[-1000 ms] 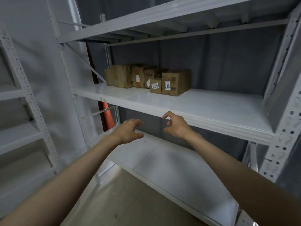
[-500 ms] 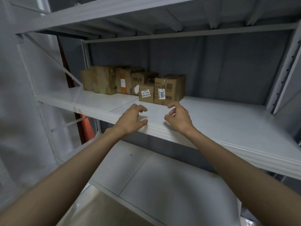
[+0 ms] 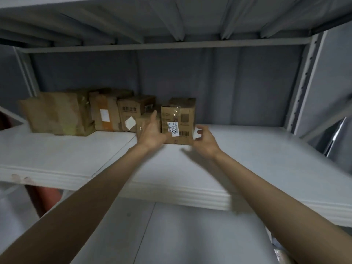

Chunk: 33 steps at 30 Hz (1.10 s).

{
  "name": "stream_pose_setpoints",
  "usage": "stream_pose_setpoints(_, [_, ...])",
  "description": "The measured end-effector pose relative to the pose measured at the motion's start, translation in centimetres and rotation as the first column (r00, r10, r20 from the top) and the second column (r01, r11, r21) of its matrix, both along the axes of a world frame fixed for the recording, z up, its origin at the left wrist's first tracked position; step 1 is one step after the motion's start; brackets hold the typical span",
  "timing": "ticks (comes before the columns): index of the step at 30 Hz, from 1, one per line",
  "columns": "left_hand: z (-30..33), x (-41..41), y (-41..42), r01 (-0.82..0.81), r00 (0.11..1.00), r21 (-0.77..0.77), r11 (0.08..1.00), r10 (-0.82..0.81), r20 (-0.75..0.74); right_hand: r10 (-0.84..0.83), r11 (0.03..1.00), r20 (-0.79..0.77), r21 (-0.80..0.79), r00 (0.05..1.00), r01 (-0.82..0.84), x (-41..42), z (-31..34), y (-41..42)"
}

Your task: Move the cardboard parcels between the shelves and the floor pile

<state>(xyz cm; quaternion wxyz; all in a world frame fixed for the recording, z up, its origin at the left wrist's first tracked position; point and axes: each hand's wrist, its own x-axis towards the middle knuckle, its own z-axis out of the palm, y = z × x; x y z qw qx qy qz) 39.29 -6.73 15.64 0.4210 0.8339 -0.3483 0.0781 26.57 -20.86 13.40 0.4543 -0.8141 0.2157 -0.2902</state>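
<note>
A row of several brown cardboard parcels stands at the back left of the white middle shelf (image 3: 257, 147). The rightmost parcel (image 3: 181, 119) bears a white label reading 5005. My left hand (image 3: 151, 131) reaches with straight fingers along that parcel's left side, in front of a smaller parcel (image 3: 143, 121). My right hand (image 3: 204, 139) is at the parcel's lower right corner, fingers loosely curled, blurred; whether it touches the box is unclear. Neither hand grips anything.
Other parcels stand further left: a large worn one (image 3: 57, 113), one with an orange stripe (image 3: 104, 115) and one with a diamond label (image 3: 131, 113). A grey upper shelf (image 3: 171, 21) hangs overhead. A lower shelf (image 3: 181, 235) lies below. An upright post (image 3: 302, 79) stands right.
Both hands have risen from the shelf's front edge and reached in to either side of the 5005 parcel. The view has moved closer to the shelf.
</note>
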Motion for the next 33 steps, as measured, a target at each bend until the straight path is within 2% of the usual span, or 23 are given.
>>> stream_pose_setpoints(7, [1.1, 2.9, -2.8, 0.065, 0.993, -0.065, 0.996, -0.071, -0.091, 0.014, 0.996, 0.051, 0.088, 0.999, -0.018, 2.7, 1.3, 0.1])
stream_pose_setpoints(13, [1.2, 2.7, -3.5, 0.108, 0.992, -0.065, 0.992, -0.113, -0.063, -0.007, 0.987, 0.101, 0.158, 0.995, -0.009, 2.5, 2.2, 0.0])
stream_pose_setpoints(19, [1.4, -1.5, -3.8, 0.279, 0.948, -0.169, 0.945, -0.299, -0.105, -0.069, 0.983, 0.209, 0.184, 0.976, 0.03, -0.4, 1.6, -1.3])
stream_pose_setpoints(23, [1.1, -6.6, -4.5, 0.337, 0.939, -0.165, 0.927, -0.343, -0.007, -0.143, 0.984, 0.252, 0.139, 0.957, 0.11, -3.6, 1.4, -1.7])
stream_pose_setpoints(29, [1.5, -14.4, -5.8, 0.458, 0.884, -0.07, 0.886, -0.446, 0.139, -0.213, 0.969, 0.198, 0.166, 0.957, 0.182, -9.5, 1.2, -3.4])
stream_pose_setpoints(33, [1.4, -18.0, -6.0, 0.449, 0.889, -0.128, 0.884, -0.428, 0.164, -0.226, 0.966, 0.164, 0.164, 0.96, 0.199, -13.9, 1.3, -4.2])
